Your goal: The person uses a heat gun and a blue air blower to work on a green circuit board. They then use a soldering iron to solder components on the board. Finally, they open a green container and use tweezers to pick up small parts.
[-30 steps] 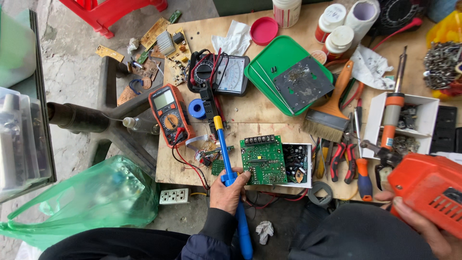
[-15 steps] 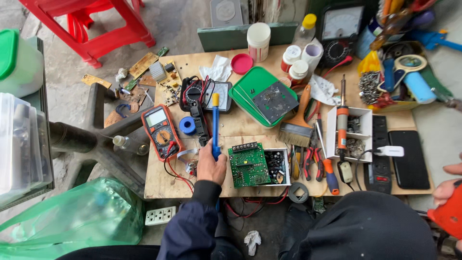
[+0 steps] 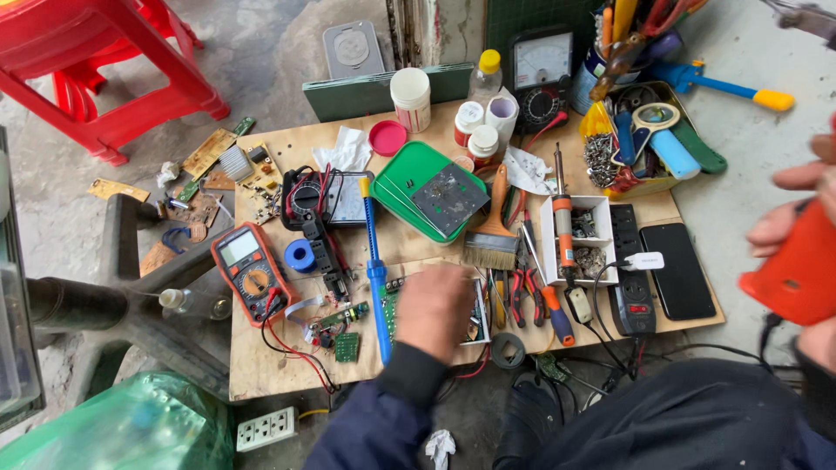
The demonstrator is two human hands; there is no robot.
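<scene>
Item: green circuit board (image 3: 389, 306), front of bench, under left hand (image 3: 433, 311) (grip blurred, cannot tell). Right hand (image 3: 805, 252) clutches orange tool (image 3: 797, 274). Risk: sleeve may snag blue soldering iron (image 3: 374, 270).

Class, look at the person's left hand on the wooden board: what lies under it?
The left hand covers most of a green circuit board; only its edges show beside the blue tool. The board's middle is hidden, and the hand is motion-blurred.

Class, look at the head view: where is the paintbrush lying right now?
The paintbrush lies mid-board, bristles toward the person, between the green tray and the white box.
</scene>
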